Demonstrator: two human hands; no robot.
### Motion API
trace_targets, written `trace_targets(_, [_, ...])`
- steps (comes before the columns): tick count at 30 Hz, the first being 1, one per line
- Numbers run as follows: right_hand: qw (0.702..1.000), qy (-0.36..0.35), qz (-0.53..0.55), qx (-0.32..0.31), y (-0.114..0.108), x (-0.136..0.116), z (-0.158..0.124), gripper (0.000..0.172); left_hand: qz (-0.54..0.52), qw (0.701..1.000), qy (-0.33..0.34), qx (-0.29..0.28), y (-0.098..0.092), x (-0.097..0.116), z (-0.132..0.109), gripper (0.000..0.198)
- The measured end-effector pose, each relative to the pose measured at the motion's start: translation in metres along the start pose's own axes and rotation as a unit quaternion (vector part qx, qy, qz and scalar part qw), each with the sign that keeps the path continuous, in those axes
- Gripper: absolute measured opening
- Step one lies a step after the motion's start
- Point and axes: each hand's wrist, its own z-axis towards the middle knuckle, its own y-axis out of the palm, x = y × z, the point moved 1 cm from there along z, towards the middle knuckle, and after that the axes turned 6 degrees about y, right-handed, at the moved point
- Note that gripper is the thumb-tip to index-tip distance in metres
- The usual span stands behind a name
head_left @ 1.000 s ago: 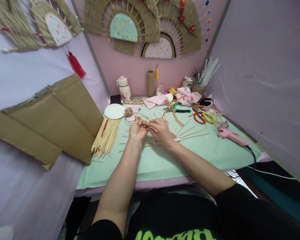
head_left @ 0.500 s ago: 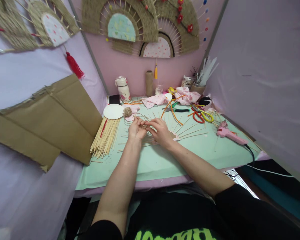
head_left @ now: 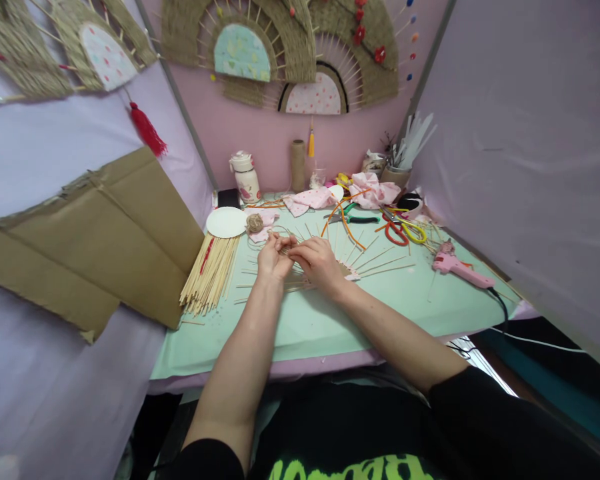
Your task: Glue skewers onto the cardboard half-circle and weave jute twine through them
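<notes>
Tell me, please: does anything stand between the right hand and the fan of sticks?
Nothing visible does: the right hand is over the fan of sticks, beside the left hand. The orange strips lie beyond, not between. Contact under the right hand is hidden.

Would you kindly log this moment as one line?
left hand: fingers curled; right hand: close beside left; stick frame: beneath hands; twine ball: beyond left hand; grip: unclear

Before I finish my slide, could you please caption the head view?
Left hand and right hand meet over fanned sticks, a twine ball nearby.
</notes>
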Motion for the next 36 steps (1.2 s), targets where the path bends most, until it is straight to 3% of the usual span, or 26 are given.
trace_targets(11, [0.992,0.057,0.102,0.046,-0.008,0.003,-0.005,0.006,-0.014,0.998,-0.003,-0.053,-0.003,0.006,0.003,0.038])
trace_targets(18, [0.989,0.080,0.122,0.027,-0.012,0.004,-0.007,0.006,-0.005,0.997,-0.013,-0.078,-0.002,0.006,0.001,0.035])
trace_targets(29, [0.986,0.133,0.088,0.046,-0.006,-0.006,-0.003,0.004,0.060,0.989,0.076,-0.111,0.004,-0.002,-0.005,0.033])
trace_targets(36, [0.983,0.156,0.085,0.050,-0.002,-0.005,-0.002,0.008,0.065,0.986,0.084,-0.129,0.004,-0.006,-0.006,0.030])
